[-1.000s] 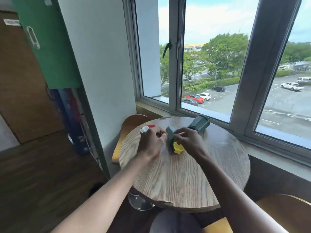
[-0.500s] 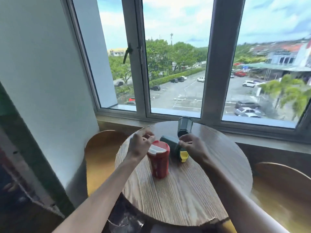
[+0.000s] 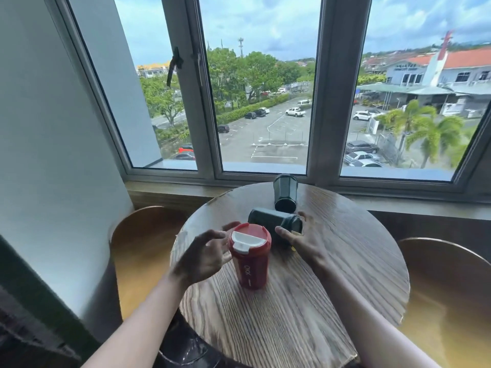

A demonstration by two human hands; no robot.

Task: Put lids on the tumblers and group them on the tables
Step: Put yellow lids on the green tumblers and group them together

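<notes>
Your left hand (image 3: 204, 257) now opens beside the lidded red tumbler (image 3: 249, 257) at frame centre, while your right hand (image 3: 303, 241) spreads onto the lying dark tumbler (image 3: 275, 221), probably next

A round wooden bench (image 3: 305, 322) stands by a wide window (image 3: 265, 107) with grey frames. Daylight comes through it; outside lie a car park, trees and red-roofed buildings under a cloudy sky. A pale wall (image 3: 47, 128) rises at left. Curved wooden chairs (image 3: 138, 251) flank the bench.
</notes>
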